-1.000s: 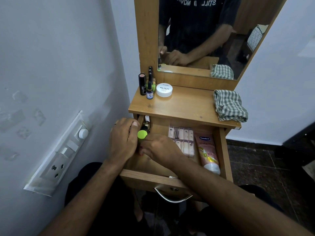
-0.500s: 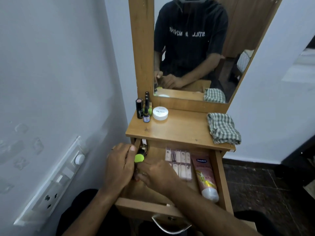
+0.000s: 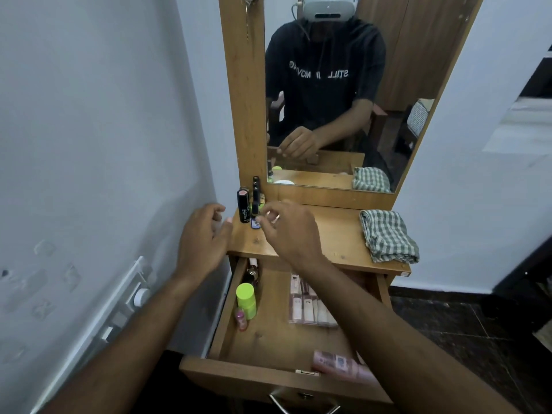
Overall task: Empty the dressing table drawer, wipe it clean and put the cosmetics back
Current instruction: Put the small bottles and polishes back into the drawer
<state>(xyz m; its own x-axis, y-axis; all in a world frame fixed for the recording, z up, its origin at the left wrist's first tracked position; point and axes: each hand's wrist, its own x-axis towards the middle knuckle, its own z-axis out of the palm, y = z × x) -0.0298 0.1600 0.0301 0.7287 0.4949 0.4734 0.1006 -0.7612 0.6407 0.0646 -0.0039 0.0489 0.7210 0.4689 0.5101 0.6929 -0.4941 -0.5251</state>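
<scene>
The wooden drawer (image 3: pixel 230 303) stands pulled out. Along its left side are a green-capped bottle (image 3: pixel 246 300), a small pink bottle (image 3: pixel 240 317) and a dark bottle (image 3: pixel 252 274). A clear box of tubes (image 3: pixel 307 304) lies in the middle, and a pink tube (image 3: pixel 340 367) lies at the front right, partly under my forearm. On the table top, dark nail polish bottles and a lipstick (image 3: pixel 243 209) stand at the back left. My right hand (image 3: pixel 288 230) hovers beside them with curled fingers, holding nothing. My left hand (image 3: pixel 203 239) hangs loosely curled and empty by the table's left edge.
A folded green checked cloth (image 3: pixel 388 237) lies on the right of the table top (image 3: pixel 337 234). The mirror (image 3: pixel 343 100) rises behind it. A white wall with a switch panel (image 3: pixel 125 309) is close on the left. The drawer's metal handle (image 3: pixel 304 406) faces me.
Both hands have risen out of the drawer to the table top, leaving the green-capped bottle standing in the drawer. My view has tilted upward.
</scene>
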